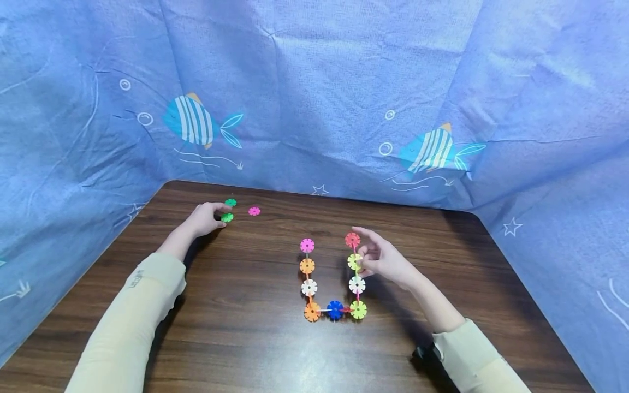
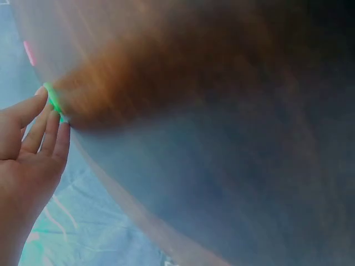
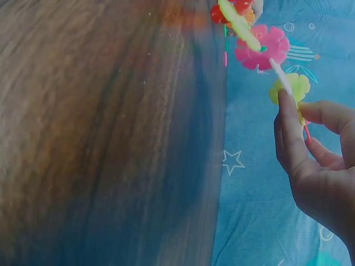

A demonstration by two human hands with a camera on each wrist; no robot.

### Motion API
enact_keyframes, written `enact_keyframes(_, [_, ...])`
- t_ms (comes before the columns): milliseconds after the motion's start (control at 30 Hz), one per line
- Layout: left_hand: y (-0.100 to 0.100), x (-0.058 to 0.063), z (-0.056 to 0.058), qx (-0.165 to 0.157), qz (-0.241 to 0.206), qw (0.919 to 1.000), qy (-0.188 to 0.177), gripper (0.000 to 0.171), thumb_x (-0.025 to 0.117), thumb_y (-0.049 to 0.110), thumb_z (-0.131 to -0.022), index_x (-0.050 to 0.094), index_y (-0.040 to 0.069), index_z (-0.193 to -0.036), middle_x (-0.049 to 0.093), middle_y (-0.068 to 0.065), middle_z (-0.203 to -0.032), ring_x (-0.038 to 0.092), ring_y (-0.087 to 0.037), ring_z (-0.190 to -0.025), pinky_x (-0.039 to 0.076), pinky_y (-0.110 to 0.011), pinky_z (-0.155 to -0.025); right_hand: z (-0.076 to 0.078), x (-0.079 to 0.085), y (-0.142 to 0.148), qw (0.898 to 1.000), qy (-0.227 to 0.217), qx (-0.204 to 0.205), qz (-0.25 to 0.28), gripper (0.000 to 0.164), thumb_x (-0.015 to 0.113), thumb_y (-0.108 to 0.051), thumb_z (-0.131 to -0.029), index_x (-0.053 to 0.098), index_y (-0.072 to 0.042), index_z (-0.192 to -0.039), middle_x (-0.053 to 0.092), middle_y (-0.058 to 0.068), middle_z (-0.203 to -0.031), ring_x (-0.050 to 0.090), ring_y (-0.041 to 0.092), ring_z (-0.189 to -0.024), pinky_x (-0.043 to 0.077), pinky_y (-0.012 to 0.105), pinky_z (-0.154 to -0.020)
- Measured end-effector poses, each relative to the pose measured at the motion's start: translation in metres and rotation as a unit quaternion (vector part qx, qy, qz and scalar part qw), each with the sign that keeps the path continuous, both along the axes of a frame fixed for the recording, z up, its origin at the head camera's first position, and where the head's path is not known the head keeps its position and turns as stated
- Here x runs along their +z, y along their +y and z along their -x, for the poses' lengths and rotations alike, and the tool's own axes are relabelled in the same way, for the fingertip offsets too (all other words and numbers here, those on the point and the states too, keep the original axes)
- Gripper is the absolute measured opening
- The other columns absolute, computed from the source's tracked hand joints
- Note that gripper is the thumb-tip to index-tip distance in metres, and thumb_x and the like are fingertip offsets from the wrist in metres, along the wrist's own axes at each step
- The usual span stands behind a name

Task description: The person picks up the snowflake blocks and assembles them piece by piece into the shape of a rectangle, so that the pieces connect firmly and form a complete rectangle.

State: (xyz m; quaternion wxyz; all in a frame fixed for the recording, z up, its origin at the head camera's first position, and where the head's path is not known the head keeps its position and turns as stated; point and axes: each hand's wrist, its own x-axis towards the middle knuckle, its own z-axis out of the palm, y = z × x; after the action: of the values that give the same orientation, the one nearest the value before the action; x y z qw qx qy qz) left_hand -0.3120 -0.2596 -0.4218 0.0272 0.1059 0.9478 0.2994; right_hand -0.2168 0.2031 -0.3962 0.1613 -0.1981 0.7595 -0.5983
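My left hand (image 1: 205, 219) reaches to the far left of the table and pinches a green notched plastic disc (image 1: 227, 217). In the left wrist view, that green disc (image 2: 54, 98) shows edge-on between thumb and fingertips. My right hand (image 1: 385, 262) grips the right side of a U-shaped chain of interlocking discs, at a yellow-green disc (image 1: 354, 261). Its index finger extends toward the red end disc (image 1: 352, 239). The chain's left side ends in a pink disc (image 1: 307, 245), and a blue disc (image 1: 336, 310) sits in the bottom row. Edge-on discs join the flat-facing ones.
Another green disc (image 1: 230, 202) and a loose pink disc (image 1: 254, 211) lie near the table's back left. The dark wooden table (image 1: 236, 349) meets a blue fish-print cloth (image 1: 314, 109) behind. Something black (image 1: 423, 353) is by the right sleeve.
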Motion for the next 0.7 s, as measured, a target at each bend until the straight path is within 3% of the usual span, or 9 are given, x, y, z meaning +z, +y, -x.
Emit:
enact_keyframes(267, [0.002, -0.001, 0.004, 0.000, 0.018, 0.9998, 0.012, 0.032, 0.066, -0.002, -0.083, 0.063, -0.003, -0.115, 0.063, -0.022, -0.104, 0.055, -0.032, -0.094, 0.045, -0.046, -0.083, 0.002, -0.004, 0.001, 0.999, -0.026, 0.004, 0.024, 0.071, 0.052, 0.016, -0.080, 0.030, -0.010, -0.142, 0.048, 0.011, -0.091, 0.060, 0.017, -0.075, 0.056, 0.050, -0.071])
enact_keyframes(500, [0.006, 0.000, 0.002, -0.005, 0.042, 0.9989, 0.018, 0.032, 0.068, -0.002, -0.080, 0.064, -0.005, -0.112, 0.064, -0.023, -0.109, 0.056, -0.037, -0.102, 0.045, -0.049, -0.090, 0.005, -0.004, 0.000, 0.999, -0.020, 0.002, 0.043, 0.065, 0.056, 0.014, -0.081, 0.032, -0.004, -0.139, 0.051, 0.014, -0.095, 0.059, 0.017, -0.074, 0.056, 0.051, -0.070])
enact_keyframes(700, [0.011, 0.005, -0.001, 0.032, 0.059, 0.9970, 0.037, 0.026, 0.075, 0.002, -0.075, 0.069, -0.004, -0.099, 0.067, -0.020, -0.098, 0.056, -0.039, -0.100, 0.043, -0.050, -0.092, 0.006, -0.005, -0.003, 0.999, -0.008, -0.013, 0.043, 0.057, 0.052, 0.014, -0.082, 0.035, 0.000, -0.134, 0.055, 0.013, -0.089, 0.062, 0.018, -0.078, 0.056, 0.051, -0.067])
